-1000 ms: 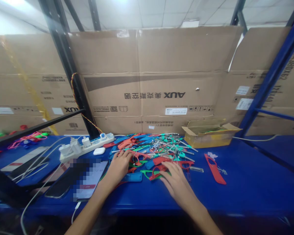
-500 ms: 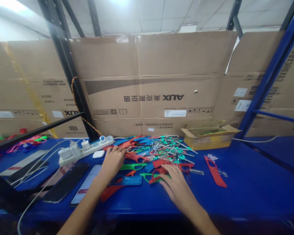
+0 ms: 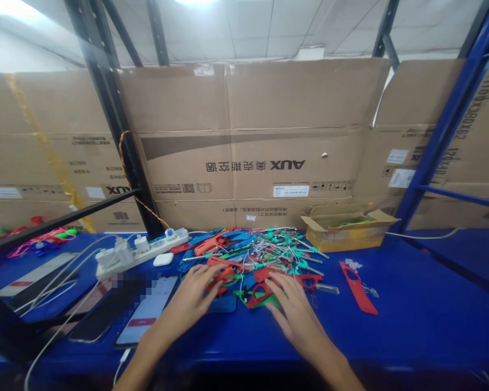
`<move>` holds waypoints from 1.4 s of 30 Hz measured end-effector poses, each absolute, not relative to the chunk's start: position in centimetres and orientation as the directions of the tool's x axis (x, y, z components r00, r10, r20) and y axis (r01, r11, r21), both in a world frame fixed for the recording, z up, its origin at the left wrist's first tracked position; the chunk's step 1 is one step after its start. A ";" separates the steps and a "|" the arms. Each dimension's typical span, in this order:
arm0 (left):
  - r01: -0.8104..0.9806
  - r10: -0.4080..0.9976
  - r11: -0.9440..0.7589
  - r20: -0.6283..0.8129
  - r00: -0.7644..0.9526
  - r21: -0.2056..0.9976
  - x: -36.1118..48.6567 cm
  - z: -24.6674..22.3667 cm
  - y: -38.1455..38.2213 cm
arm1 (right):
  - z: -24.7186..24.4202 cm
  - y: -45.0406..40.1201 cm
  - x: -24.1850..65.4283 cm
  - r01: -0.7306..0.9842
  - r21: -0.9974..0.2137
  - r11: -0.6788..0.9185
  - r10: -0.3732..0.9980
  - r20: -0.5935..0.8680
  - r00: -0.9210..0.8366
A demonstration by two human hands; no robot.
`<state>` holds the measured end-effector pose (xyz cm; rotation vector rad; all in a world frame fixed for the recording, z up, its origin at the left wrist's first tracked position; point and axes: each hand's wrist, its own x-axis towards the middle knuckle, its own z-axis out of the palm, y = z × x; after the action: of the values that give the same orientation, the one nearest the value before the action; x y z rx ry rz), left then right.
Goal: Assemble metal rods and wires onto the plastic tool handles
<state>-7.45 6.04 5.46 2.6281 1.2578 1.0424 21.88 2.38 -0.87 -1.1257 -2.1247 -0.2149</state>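
The left hand (image 3: 193,296) is half-curled at an orange handle shell (image 3: 227,275) on the near side of the pile (image 3: 269,247) (whether it pinches the shell, I cannot tell). The right hand (image 3: 299,312) is spread loosely, fingertips at a red handle shell (image 3: 259,295) at the pile's near edge. Since the previous frame, the left hand has come nearer the right. A power strip (image 3: 146,251) sits left of the pile, an open carton (image 3: 346,238) right.
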 end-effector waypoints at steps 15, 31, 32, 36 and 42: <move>0.325 0.706 -0.636 0.356 0.613 0.700 -2.8 2.2 0.5 | 1.4 0.8 22.0 0.427 -0.262 0.865 0.473 0.707 -0.525; 0.638 0.781 -0.591 0.152 0.605 0.494 -7.6 2.0 1.8 | 1.4 0.6 22.1 0.579 -0.343 0.739 0.665 0.505 -0.550; 0.661 0.794 -0.580 0.151 0.588 0.475 -7.6 1.7 2.0 | 1.2 0.6 22.1 0.585 -0.322 0.744 0.658 0.505 -0.558; 0.735 0.845 -0.520 0.134 0.518 0.435 -7.1 0.7 2.4 | 0.4 0.9 22.4 0.653 -0.275 0.705 0.683 0.509 -0.524; 0.652 0.808 -0.589 0.345 0.477 0.477 -4.3 1.7 1.3 | 2.0 4.2 25.4 0.796 -0.475 0.375 0.873 0.469 -0.131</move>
<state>-4.32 1.26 1.70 2.4473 1.2436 0.7953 25.36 4.24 2.04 -1.4392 -1.9391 0.1412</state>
